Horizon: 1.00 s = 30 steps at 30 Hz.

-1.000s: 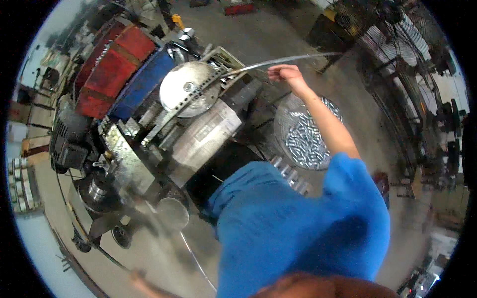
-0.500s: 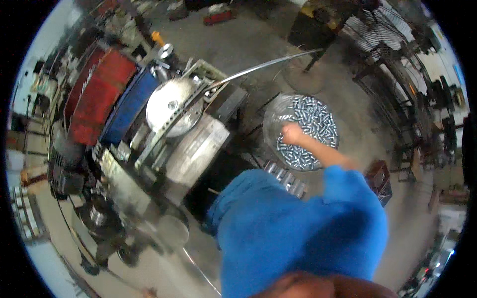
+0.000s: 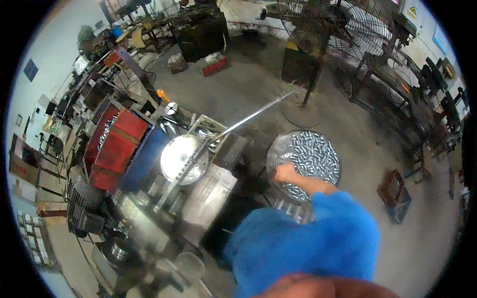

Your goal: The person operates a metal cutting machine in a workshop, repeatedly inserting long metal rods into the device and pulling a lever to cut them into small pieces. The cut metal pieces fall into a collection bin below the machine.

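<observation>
My right hand point(image 3: 284, 173) is over the near left part of a round, clear-walled basket point(image 3: 279, 149). Its fingers are curled closed, and whatever they hold, if anything, is hidden. Many short, shiny metal cylinders point(image 3: 315, 159) fill the middle and right of the basket, right beside the hand. The bare right forearm comes out of a blue sleeve. My left hand does not show.
A machine with a bright round plate point(image 3: 184, 158) and a long metal rod point(image 3: 253, 115) stands left of the basket. Red bins point(image 3: 119, 149) and a blue bin point(image 3: 145, 154) are farther left. A large fan point(image 3: 338, 25) stands at the back, a crate point(image 3: 392, 187) on the right floor.
The view has tilted up, so the basket and machine sit lower in the picture. Against the basket, my right hand has moved left toward its rim, still closed.
</observation>
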{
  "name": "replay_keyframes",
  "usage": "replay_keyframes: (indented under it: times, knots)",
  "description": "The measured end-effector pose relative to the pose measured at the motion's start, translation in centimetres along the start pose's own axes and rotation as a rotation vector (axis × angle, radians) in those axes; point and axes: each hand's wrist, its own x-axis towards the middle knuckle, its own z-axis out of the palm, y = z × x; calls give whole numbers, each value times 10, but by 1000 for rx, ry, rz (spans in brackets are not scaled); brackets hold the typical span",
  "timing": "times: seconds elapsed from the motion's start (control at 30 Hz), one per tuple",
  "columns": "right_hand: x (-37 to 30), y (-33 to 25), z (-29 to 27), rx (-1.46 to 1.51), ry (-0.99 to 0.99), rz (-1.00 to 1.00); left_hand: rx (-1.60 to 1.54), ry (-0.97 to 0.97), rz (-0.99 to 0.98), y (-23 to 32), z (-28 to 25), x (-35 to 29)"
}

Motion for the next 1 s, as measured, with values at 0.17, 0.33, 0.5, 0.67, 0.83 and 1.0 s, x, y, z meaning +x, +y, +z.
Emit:
replay_keyframes:
  times: [0.17, 0.33, 0.5, 0.67, 0.83, 1.0]
  knots:
    - [17, -7, -12, 110, -143, 79, -32, 3, 3, -13, -8, 8]
    - [37, 0, 6, 78, -33, -32, -62, 22, 23, -44, -36, 13]
    - [45, 26, -2, 270, 294, -623, -134, -12, 81, -105, -73, 50]
    - [-46, -64, -149, 1161, 226, -859, -143, -2, 87, -92, -72, 29]
    - [-62, -158, -207, 1229, 46, -1143, -105, -70, 57, -81, -81, 22]
    - [-94, -208, -265, 1305, -91, -1498, 322, -52, 153, -89, -101, -28]
